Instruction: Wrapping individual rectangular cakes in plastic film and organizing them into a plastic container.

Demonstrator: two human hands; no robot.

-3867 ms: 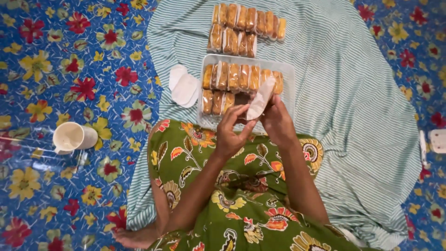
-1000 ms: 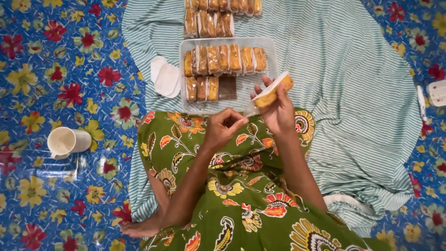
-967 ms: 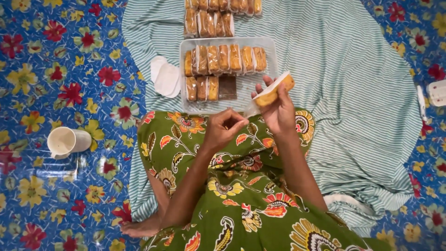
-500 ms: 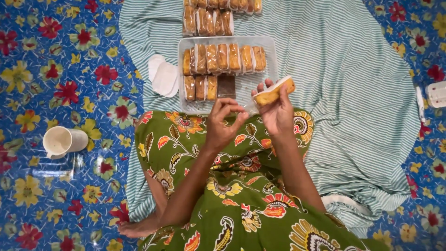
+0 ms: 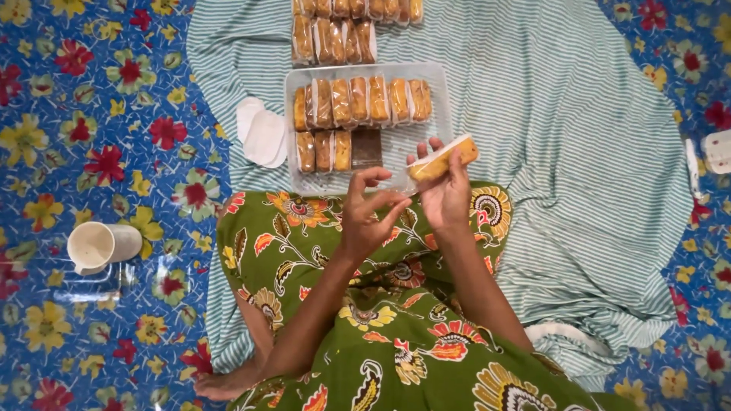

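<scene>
Person sits on green floral fabric (image 5: pixel 365 335). Left hand (image 5: pixel 364 217) half-curled, thumb and fingers pinching the clear wrap end of the wrapped cake (image 5: pixel 443 158). Right hand (image 5: pixel 446 194) grips that cake from below, near edge of clear tray (image 5: pixel 304 183). Tray holds rows of wrapped cakes on striped cloth (image 5: pixel 548 137). White pads (image 5: pixel 263 137) left of tray. White cup (image 5: pixel 99 246) far left. More packed cakes (image 5: pixel 343 30) beyond tray.
</scene>
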